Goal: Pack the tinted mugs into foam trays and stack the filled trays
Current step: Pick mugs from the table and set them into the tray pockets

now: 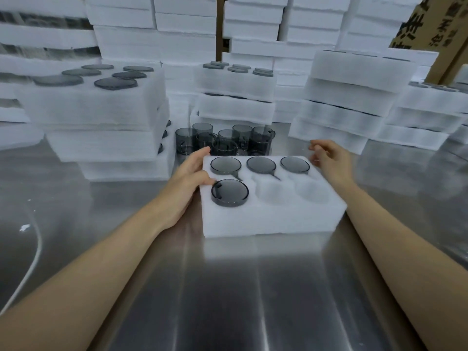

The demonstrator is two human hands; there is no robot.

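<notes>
A white foam tray with six pockets lies on the steel table in front of me. Three tinted grey mugs fill its far row, and a fourth mug sits in the near left pocket, standing slightly proud. The near middle pocket and near right pocket are empty. My left hand rests against the tray's left side, thumb on the foam beside the fourth mug, holding nothing. My right hand hovers at the tray's far right corner, fingers apart and empty. Several loose mugs stand just behind the tray.
Stacks of filled foam trays stand at the left, centre back and right, with a wall of white foam boxes behind. A cardboard box leans at the top right. A white cable curves along the table's left.
</notes>
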